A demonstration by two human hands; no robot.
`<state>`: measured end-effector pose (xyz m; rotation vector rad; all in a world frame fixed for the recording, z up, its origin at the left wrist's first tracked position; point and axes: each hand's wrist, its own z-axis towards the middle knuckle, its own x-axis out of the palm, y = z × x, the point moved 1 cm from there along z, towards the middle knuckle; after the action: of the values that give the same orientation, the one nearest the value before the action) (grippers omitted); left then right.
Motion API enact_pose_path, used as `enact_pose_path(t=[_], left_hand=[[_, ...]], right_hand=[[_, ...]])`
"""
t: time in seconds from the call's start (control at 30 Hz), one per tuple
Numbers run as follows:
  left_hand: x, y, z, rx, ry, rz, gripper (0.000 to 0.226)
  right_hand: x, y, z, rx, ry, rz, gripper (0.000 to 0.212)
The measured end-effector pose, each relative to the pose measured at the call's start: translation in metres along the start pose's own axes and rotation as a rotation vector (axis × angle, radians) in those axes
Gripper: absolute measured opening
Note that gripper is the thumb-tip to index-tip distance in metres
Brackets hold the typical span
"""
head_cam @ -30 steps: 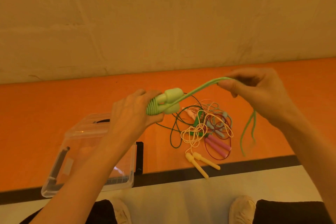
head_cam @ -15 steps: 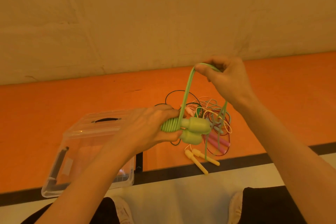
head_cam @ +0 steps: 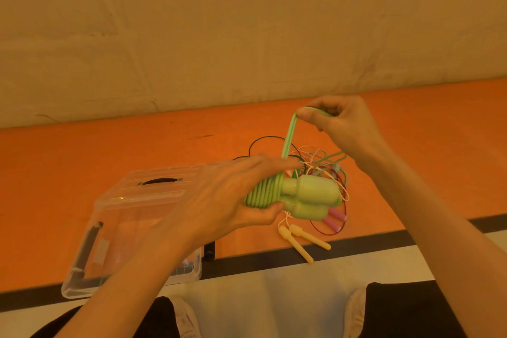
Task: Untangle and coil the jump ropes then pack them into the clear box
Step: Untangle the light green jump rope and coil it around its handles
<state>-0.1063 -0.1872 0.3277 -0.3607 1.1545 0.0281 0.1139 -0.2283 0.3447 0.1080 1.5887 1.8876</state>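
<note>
My left hand [head_cam: 227,200] grips the two light green handles [head_cam: 312,197] of a jump rope, with green cord wound in several turns around their near ends. My right hand [head_cam: 340,123] pinches the doubled green cord [head_cam: 288,137] and holds it taut above the handles. Behind the handles a tangle of other ropes [head_cam: 318,164] lies on the orange floor: thin dark green, cream and red cords, pink handles [head_cam: 336,217] and two pale yellow handles [head_cam: 301,239]. The clear box [head_cam: 109,228] lies to the left with its lid on, partly behind my left forearm.
A pale wall rises beyond the orange floor. A black line [head_cam: 356,247] separates the orange area from a white strip near me. My knees and shoes show at the bottom edge.
My left hand has stayed low with the handles. My right hand keeps the cord raised over them, and another turn of green cord lies on the handles.
</note>
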Motion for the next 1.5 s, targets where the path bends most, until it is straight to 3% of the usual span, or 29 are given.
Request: enact_pose_path(t=[0.07, 0.33, 0.57, 0.73, 0.8, 1.07, 1.5], left_hand=[[-0.001, 0.001, -0.002, 0.020, -0.016, -0.102, 0.045], [-0.009, 0.017, -0.006, -0.219, -0.194, -0.639, 0.050], [-0.009, 0.019, -0.001, -0.377, -0.352, -0.774, 0.043], [-0.002, 0.023, 0.000, -0.483, -0.394, -0.675, 0.035], [0.002, 0.025, -0.002, -0.523, -0.401, -0.603, 0.032], [0.005, 0.018, 0.000, -0.614, -0.395, -0.374, 0.049], [0.007, 0.024, -0.002, -0.437, -0.295, -0.069, 0.054]], right_hand=[[0.000, -0.002, -0.001, 0.005, 0.032, 0.005, 0.005], [-0.024, -0.015, 0.004, 0.093, 0.133, 0.072, 0.008], [-0.032, -0.019, -0.007, 0.139, 0.292, -0.087, 0.024], [-0.030, -0.014, -0.021, 0.196, 0.532, -0.079, 0.009], [-0.028, -0.013, -0.025, 0.207, 0.648, -0.068, 0.015], [-0.018, -0.011, -0.035, 0.288, 0.929, -0.005, 0.017], [-0.017, 0.007, -0.041, 0.261, 0.913, 0.055, 0.014]])
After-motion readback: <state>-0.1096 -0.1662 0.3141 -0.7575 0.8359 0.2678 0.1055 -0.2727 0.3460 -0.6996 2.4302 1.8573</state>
